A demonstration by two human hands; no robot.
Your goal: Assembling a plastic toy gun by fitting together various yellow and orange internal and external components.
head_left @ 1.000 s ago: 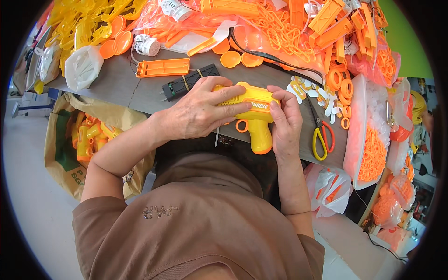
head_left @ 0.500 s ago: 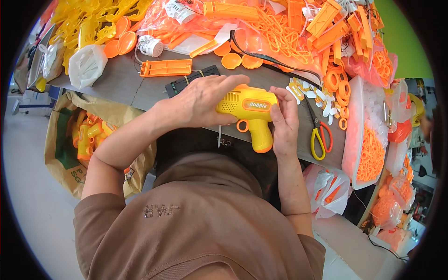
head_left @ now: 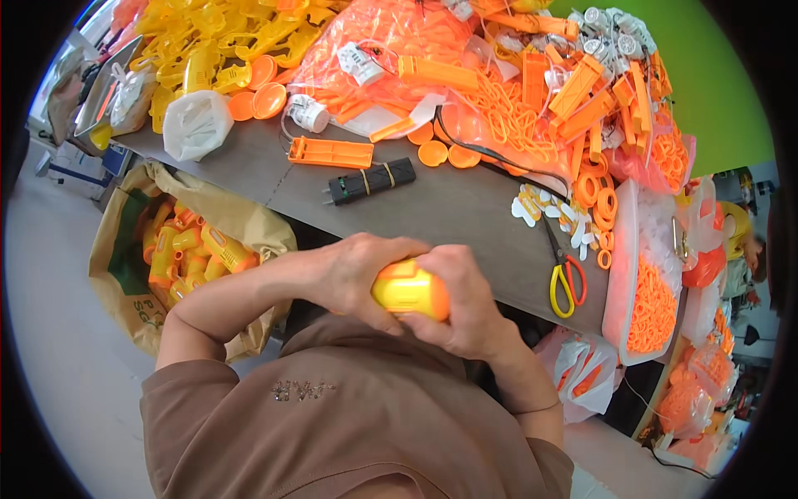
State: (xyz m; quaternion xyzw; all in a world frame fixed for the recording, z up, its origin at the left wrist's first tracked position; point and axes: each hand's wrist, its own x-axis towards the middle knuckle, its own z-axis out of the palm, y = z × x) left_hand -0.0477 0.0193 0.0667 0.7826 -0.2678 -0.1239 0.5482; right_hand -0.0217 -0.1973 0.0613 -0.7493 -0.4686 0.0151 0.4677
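Note:
A yellow toy bubble gun with an orange end is held in front of my body, just off the table's near edge. My left hand wraps round its left side, thumb below. From the right, my right hand closes on the orange end, its fingers over the top. Most of the gun, the grip included, is hidden by the hands. Beyond them on the table lies a black battery pack with rubber bands round it.
A paper bag of yellow and orange toy guns stands at left. Scissors and small stickers lie at right, beside a tub of orange rings. Orange parts and a white motor with an orange battery case lie farther back.
The bubble gun has come down toward my body and been turned, so its printed side no longer shows. Both hands now wrap it more closely. The whole view has shifted somewhat.

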